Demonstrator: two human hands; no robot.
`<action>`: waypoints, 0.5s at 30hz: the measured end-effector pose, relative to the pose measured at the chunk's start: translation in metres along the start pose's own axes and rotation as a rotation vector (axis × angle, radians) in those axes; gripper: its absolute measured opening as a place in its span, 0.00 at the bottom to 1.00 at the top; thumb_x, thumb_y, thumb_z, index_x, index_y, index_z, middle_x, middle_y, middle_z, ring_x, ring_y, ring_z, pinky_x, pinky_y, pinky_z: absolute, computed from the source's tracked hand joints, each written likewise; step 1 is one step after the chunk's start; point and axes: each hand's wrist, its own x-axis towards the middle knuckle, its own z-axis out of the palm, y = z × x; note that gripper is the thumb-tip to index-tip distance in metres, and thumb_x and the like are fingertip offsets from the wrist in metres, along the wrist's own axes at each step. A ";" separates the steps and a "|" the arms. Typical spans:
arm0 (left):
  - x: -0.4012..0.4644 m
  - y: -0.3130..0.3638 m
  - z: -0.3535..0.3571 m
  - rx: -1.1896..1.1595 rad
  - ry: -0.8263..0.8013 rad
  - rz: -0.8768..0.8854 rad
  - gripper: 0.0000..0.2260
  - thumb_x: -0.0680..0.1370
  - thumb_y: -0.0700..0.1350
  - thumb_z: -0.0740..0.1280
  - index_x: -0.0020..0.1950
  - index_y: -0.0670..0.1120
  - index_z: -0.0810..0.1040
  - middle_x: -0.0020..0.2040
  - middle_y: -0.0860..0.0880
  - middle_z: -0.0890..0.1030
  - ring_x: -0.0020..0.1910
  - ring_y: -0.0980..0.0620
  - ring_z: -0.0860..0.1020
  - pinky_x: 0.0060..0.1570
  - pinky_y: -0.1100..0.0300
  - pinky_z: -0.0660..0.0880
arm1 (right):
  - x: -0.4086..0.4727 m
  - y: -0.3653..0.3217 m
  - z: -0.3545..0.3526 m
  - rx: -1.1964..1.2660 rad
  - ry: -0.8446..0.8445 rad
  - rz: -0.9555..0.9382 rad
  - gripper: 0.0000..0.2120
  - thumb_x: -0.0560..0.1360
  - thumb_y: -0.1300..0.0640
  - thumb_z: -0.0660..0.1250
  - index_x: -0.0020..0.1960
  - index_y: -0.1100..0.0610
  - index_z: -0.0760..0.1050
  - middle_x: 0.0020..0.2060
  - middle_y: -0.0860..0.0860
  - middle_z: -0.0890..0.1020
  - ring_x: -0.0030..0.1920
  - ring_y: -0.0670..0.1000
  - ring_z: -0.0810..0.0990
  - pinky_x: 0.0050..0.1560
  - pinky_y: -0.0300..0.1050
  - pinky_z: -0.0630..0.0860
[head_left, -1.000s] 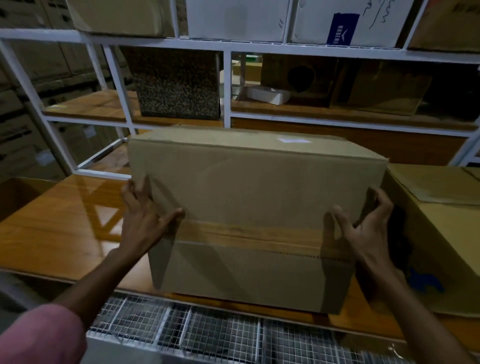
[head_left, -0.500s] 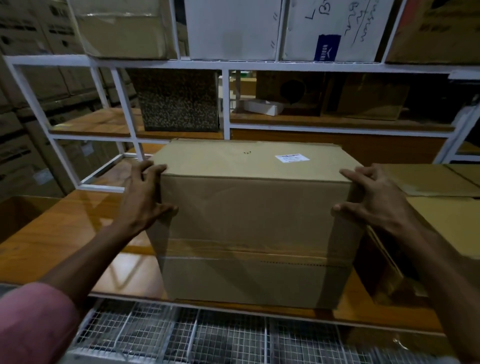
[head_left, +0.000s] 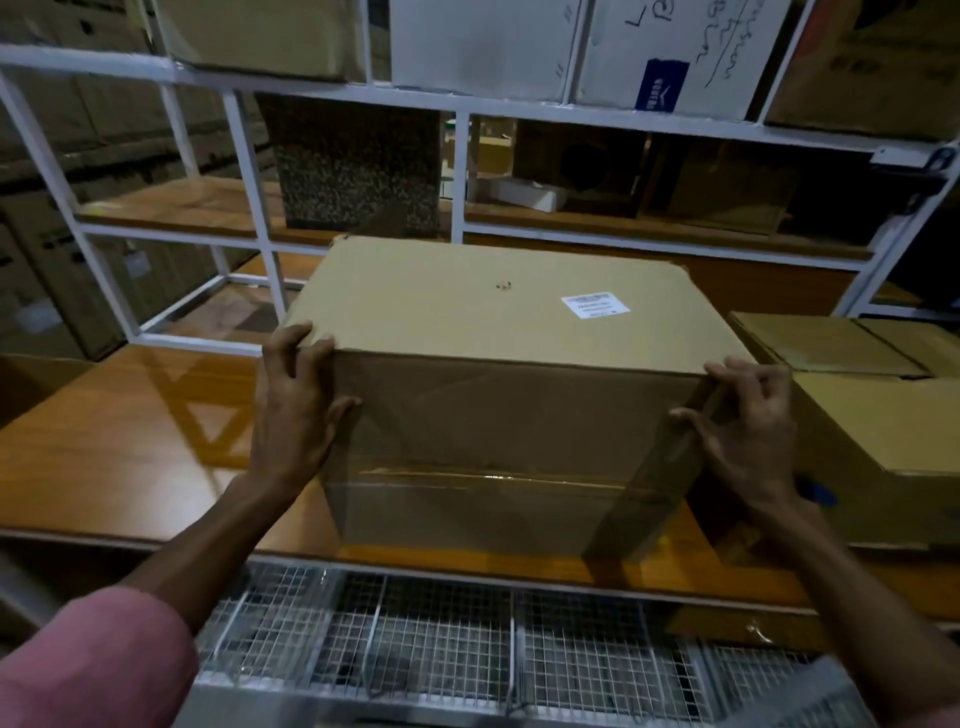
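A large brown cardboard box (head_left: 498, 332) sits on the orange wooden shelf board (head_left: 130, 441), with a small white label on its top and tape across its front. My left hand (head_left: 296, 410) grips the box's near left top corner, fingers over the top edge and thumb on the front face. My right hand (head_left: 748, 421) grips the near right top corner the same way.
A second cardboard box (head_left: 872, 405) stands close against the right side. A wire mesh cage (head_left: 441, 639) lies below the shelf's front edge. White metal racking (head_left: 457, 176) behind holds a speckled dark box (head_left: 358, 166) and several cartons above.
My hands have climbed from the box's lower sides to its top corners. The box top has come more into view as the camera moved closer and higher.
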 end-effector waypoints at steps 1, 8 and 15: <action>-0.006 0.002 -0.002 -0.002 0.017 -0.009 0.31 0.70 0.40 0.78 0.68 0.43 0.67 0.70 0.34 0.64 0.67 0.33 0.68 0.62 0.40 0.73 | -0.007 -0.001 -0.001 0.001 0.019 0.003 0.31 0.66 0.60 0.81 0.66 0.60 0.73 0.62 0.64 0.68 0.61 0.63 0.73 0.57 0.59 0.79; -0.049 0.010 -0.020 -0.043 0.077 0.025 0.34 0.68 0.35 0.80 0.69 0.42 0.66 0.69 0.35 0.64 0.69 0.33 0.67 0.65 0.37 0.69 | -0.056 -0.011 -0.017 0.026 0.147 -0.022 0.30 0.66 0.61 0.79 0.64 0.59 0.70 0.61 0.68 0.68 0.62 0.61 0.71 0.61 0.52 0.72; -0.075 0.016 -0.036 -0.025 0.093 0.065 0.34 0.67 0.34 0.80 0.68 0.43 0.66 0.69 0.39 0.62 0.65 0.29 0.69 0.65 0.40 0.68 | -0.088 -0.023 -0.022 0.015 0.277 -0.074 0.27 0.67 0.65 0.79 0.61 0.61 0.69 0.57 0.73 0.70 0.61 0.63 0.70 0.61 0.48 0.71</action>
